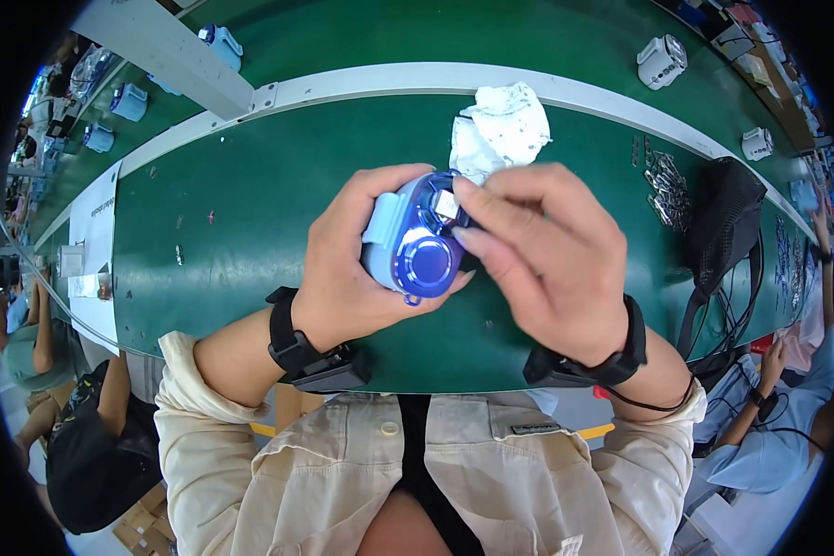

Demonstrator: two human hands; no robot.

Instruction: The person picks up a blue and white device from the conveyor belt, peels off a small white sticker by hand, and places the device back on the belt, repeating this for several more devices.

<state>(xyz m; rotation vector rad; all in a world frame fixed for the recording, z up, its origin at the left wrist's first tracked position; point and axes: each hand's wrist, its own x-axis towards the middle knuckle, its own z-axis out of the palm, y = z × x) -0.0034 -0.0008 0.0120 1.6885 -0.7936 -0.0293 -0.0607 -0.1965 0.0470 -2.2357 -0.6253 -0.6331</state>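
Note:
My left hand [347, 246] is wrapped round a blue handheld device [428, 264] with a glossy blue-purple face, a round window and a light-blue handle-like side part. It is held above the green table, face up. The thumb and forefinger of my right hand [556, 255] are bent in at the device's upper right edge. Between their tips and the round window is a small whitish square piece [447, 205]. Whether my right fingers grip this piece or something beside it is hidden. A crumpled white cloth [505, 128] lies just beyond my hands.
A pile of small metal clips [667, 190] and a black mesh bag [725, 213] with cords lie at the right. On the left are a white sheet [92, 232] and a small metal part [179, 255]. Beyond a pale rail stand similar blue and white devices [662, 62]. People sit on both sides.

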